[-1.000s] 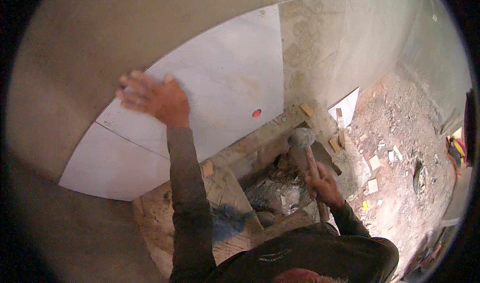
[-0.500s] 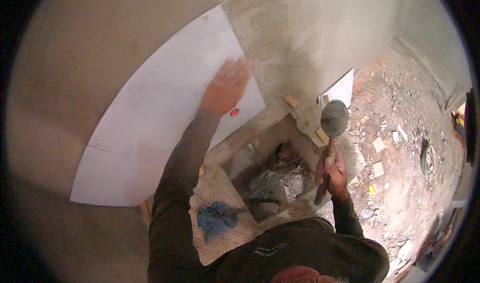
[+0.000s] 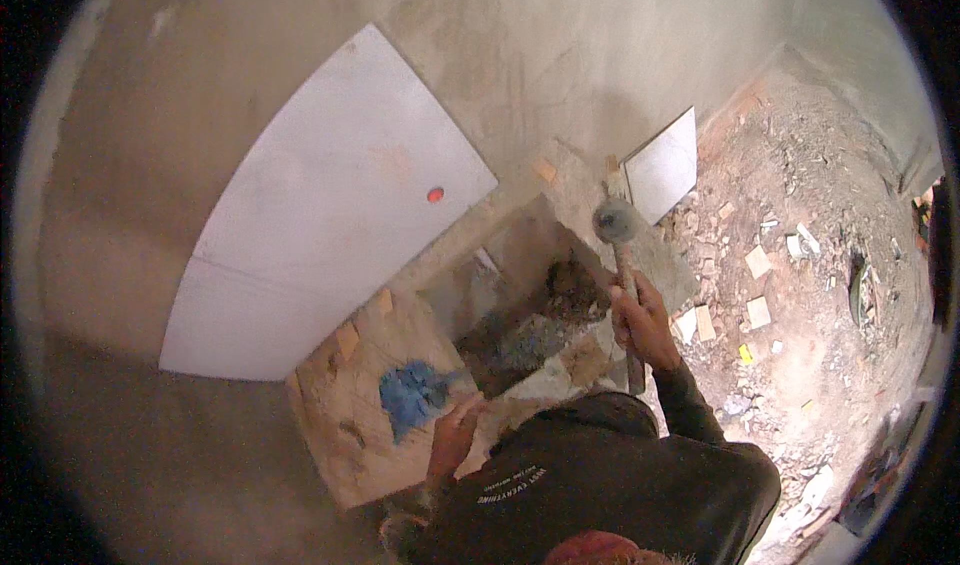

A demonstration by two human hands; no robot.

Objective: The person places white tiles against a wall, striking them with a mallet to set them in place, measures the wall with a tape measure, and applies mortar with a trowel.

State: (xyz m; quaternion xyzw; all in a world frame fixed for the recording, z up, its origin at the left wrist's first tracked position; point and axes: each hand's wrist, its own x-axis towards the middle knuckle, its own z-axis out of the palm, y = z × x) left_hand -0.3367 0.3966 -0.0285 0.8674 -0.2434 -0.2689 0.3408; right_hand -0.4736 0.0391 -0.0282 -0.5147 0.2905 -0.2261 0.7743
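Mallet (image 3: 614,221) in my right hand (image 3: 643,320); left hand (image 3: 456,427) near crumpled blue cloth (image 3: 408,395).
Right fist closed round the handle, rounded grey head by the pit's (image 3: 540,227) right edge. Left fingers part-curled at the tan board's (image 3: 365,465) right edge – cannot tell if they grip anything. Smooth, flat white panel (image 3: 310,225) against the mottled grey wall (image 3: 250,55), red spot (image 3: 435,194) near its right corner. Risk, my judgement – an off-centre mallet knock could chip that corner.

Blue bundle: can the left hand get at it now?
Probably yes: the left hand is close beside the blue bundle, with no obvious obstacle showing between them; the mallet is off in the right hand.
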